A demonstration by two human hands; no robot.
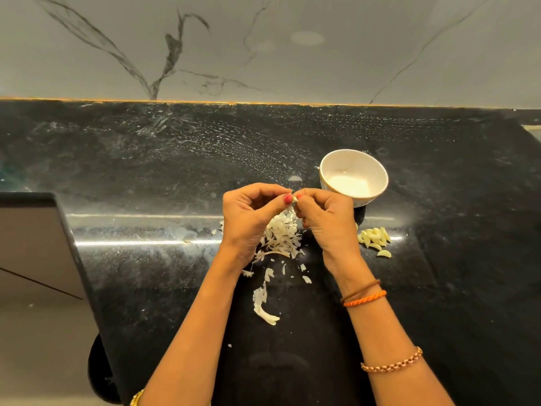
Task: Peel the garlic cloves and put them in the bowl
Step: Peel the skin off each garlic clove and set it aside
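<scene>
Black worktop [146, 171] carries a skin pile [282, 235], peeled cloves [374, 238] and an empty bowl [354, 177]; left hand [251, 212] and right hand [328, 218] meet, both pinching one clove [296, 198]; peeling is under way; next, strip its skin, then fill the bowl

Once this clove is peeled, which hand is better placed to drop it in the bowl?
Probably the right hand. It sits just in front of the white bowl, and its fingers pinch the clove together with the left hand, which would have to reach across it.
</scene>
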